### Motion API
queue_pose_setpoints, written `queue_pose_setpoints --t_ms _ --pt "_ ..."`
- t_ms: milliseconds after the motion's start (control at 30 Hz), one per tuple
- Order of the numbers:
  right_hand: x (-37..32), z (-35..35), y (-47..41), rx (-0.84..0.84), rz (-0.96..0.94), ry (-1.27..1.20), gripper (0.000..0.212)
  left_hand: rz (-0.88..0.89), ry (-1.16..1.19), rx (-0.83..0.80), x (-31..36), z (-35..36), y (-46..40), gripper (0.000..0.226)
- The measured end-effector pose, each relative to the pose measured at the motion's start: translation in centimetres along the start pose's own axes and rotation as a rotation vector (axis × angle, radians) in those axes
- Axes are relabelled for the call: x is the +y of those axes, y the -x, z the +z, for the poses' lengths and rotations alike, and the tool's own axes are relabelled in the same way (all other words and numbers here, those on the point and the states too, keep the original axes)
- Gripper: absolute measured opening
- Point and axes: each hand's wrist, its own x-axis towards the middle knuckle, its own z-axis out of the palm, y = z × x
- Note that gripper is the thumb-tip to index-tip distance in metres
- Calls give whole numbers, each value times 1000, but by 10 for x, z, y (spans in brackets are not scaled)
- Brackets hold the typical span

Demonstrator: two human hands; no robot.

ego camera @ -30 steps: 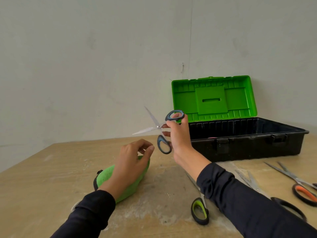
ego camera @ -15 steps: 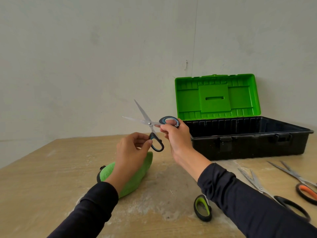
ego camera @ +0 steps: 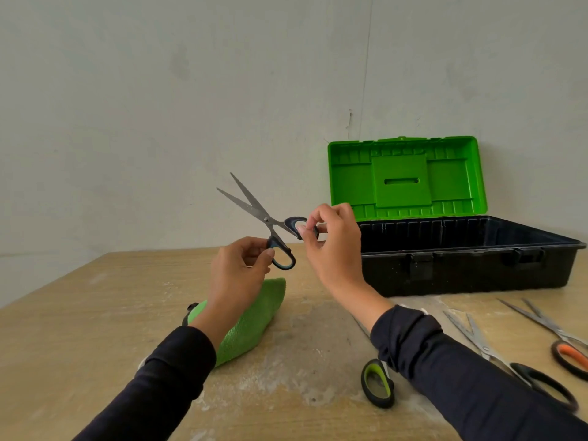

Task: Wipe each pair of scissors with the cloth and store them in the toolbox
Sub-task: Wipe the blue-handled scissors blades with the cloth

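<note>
Blue-handled scissors (ego camera: 259, 214) are held in the air above the table, blades apart and pointing up-left. My left hand (ego camera: 237, 275) pinches the lower handle loop. My right hand (ego camera: 332, 246) pinches the upper loop. The green cloth (ego camera: 251, 319) lies on the table under my left forearm. The toolbox (ego camera: 471, 259) stands open at the back right, black body, green lid (ego camera: 407, 176) raised. Three more scissors lie on the table: green-handled scissors (ego camera: 377, 381) partly under my right sleeve, black-handled scissors (ego camera: 515, 364), and orange-handled scissors (ego camera: 563, 342) at the right edge.
The wooden table (ego camera: 79, 329) has dusty white marks near its middle. A plain wall rises right behind the table and the toolbox. A dark object (ego camera: 187, 313) peeks out from under the cloth's left end.
The scissors moved left and turned, blades now pointing up-left. My left hand rose from near the cloth and took hold of the lower handle loop.
</note>
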Motion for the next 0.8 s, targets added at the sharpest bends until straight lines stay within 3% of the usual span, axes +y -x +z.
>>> queue_pose_setpoints --t_ms 100,200,300,800 --pt "1 -2 0 -83 -60 65 7 -5 0 5 1 -1 -1 21" --pt "0 -5 3 -203 -159 214 28 -11 16 23 3 -1 0 19" --pt "1 -6 5 -178 -267 410 29 6 0 34 5 -1 0 21" --pt "4 -13 -2 -374 -305 631 39 59 -91 -63 3 2 2 12"
